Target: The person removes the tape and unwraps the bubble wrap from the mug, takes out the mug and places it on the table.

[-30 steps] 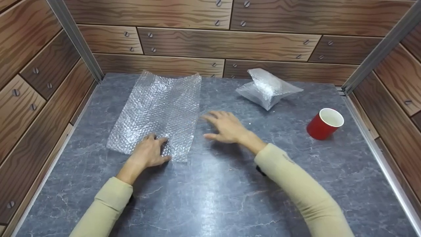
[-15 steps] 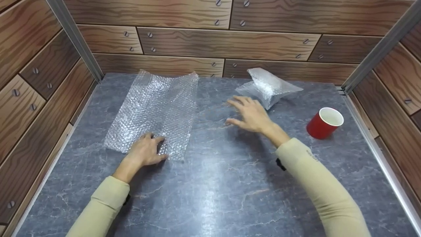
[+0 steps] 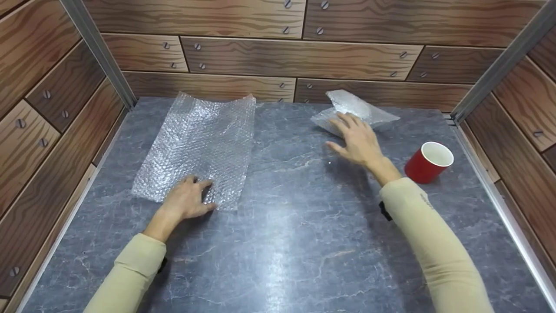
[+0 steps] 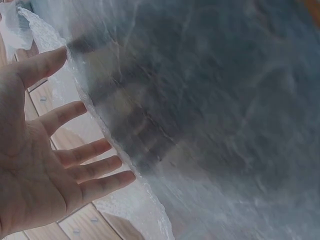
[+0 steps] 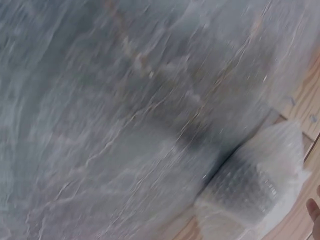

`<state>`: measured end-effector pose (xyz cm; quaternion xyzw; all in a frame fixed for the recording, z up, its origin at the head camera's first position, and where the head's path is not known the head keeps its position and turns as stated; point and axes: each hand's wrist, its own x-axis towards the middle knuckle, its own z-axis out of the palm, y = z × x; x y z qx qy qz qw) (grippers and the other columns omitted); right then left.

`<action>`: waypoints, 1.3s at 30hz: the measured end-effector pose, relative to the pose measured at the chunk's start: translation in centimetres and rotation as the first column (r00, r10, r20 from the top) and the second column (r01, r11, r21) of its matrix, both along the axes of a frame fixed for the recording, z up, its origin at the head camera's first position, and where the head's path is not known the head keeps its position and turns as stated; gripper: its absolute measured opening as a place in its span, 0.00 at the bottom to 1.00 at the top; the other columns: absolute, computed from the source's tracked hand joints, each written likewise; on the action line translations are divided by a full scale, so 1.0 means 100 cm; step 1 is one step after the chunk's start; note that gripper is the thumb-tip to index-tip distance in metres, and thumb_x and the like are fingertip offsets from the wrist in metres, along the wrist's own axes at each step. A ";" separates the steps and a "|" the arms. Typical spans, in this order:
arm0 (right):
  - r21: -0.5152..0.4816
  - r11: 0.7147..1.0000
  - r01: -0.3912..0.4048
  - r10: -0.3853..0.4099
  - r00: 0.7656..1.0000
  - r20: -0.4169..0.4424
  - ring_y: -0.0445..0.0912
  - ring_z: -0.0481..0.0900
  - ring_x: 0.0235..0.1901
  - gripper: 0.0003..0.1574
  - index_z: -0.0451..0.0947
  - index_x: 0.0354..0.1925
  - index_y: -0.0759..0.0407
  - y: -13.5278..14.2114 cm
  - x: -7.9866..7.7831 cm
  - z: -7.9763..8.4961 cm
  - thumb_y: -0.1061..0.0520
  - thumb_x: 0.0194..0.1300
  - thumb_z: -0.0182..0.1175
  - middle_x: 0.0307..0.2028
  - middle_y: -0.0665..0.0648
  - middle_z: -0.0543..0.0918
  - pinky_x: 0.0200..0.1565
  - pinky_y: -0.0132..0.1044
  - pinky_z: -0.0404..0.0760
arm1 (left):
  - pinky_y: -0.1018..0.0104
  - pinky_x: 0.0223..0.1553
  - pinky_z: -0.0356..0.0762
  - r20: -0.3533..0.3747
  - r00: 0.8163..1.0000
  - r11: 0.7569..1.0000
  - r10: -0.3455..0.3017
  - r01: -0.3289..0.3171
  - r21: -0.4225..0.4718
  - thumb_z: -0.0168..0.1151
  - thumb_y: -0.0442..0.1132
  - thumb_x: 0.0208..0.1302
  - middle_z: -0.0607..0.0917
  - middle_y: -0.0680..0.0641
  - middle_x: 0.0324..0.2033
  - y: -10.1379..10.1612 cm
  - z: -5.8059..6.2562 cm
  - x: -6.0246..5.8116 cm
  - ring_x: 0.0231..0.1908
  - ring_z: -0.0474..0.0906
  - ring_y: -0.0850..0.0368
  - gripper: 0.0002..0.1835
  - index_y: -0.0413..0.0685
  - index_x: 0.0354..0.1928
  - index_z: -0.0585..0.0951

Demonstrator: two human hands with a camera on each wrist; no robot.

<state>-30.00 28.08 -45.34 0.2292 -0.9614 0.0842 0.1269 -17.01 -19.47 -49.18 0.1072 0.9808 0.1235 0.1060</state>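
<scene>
Bubble wrap (image 3: 204,134) touches the left hand (image 3: 184,200), a packet (image 3: 362,108) lies by the right hand (image 3: 359,141), both hands spread.

Bright head view, white glare on tabletop (image 3: 278,261), soft shadows, hazy wrist views

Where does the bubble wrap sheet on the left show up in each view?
Head: left of centre, the bubble wrap sheet, near edge at the left hand.
Left wrist: left side, behind the fingers, edge slanting to bottom centre.
Right wrist: I can't make it out.
Shared landmark: the wood-patterned wall.
</scene>
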 end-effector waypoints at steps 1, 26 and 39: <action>-0.005 1.000 0.014 -0.014 1.000 -0.003 0.67 0.63 0.77 0.47 0.65 0.78 0.51 0.003 -0.002 0.000 0.36 0.70 0.65 0.79 0.64 0.65 0.76 0.69 0.64 | 0.24 0.69 0.69 0.004 1.000 1.000 0.002 -0.002 -0.002 0.70 0.59 0.64 0.66 0.19 0.72 -0.001 0.000 0.000 0.70 0.67 0.17 0.43 0.49 0.77 0.70; -0.003 0.977 0.212 -0.212 0.976 0.042 0.72 0.62 0.76 0.53 0.58 0.81 0.52 0.034 -0.023 -0.004 0.39 0.68 0.68 0.80 0.71 0.59 0.74 0.71 0.64 | 0.22 0.67 0.69 0.023 1.000 0.999 0.013 -0.012 -0.048 0.70 0.62 0.63 0.64 0.18 0.73 -0.027 0.003 -0.004 0.69 0.66 0.15 0.45 0.49 0.77 0.70; -0.001 0.971 0.240 -0.239 0.967 0.087 0.75 0.59 0.76 0.56 0.55 0.82 0.53 0.041 -0.030 -0.006 0.39 0.67 0.69 0.79 0.75 0.57 0.74 0.74 0.61 | 0.20 0.68 0.65 0.070 0.997 0.999 0.038 -0.037 -0.013 0.70 0.60 0.64 0.60 0.19 0.76 -0.039 0.006 -0.004 0.71 0.63 0.14 0.45 0.48 0.78 0.68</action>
